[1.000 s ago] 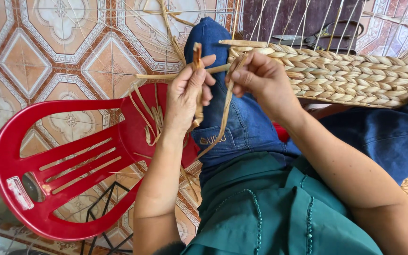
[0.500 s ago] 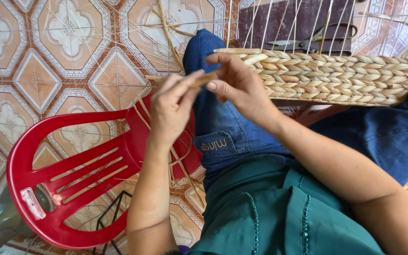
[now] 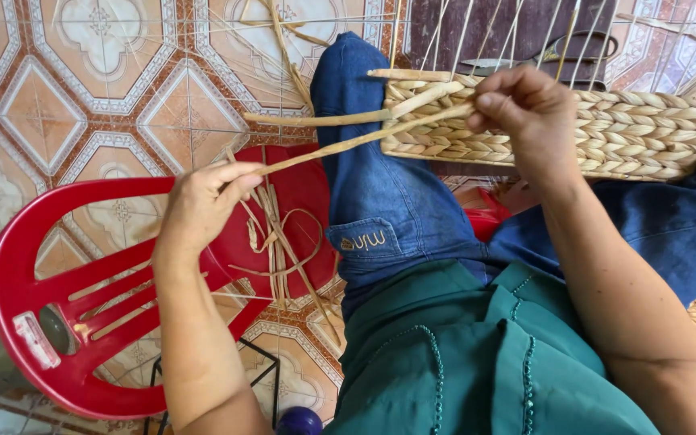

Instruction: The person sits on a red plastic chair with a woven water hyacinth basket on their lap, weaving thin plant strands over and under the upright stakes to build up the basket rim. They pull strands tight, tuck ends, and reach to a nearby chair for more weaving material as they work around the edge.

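Here, straw strand [image 3: 348, 145] slanting lower-left to upper-right

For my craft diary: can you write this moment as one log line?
left hand: pulls straw strand | right hand: pinches it at woven basket

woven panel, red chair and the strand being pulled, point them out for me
woven panel [image 3: 630, 129], head view, middle of the braided rows
red chair [image 3: 22, 266], head view, curved backrest rim
strand [image 3: 348, 143], head view, mid-length, stretched between left hand [image 3: 203, 201] and right hand [image 3: 525, 113]
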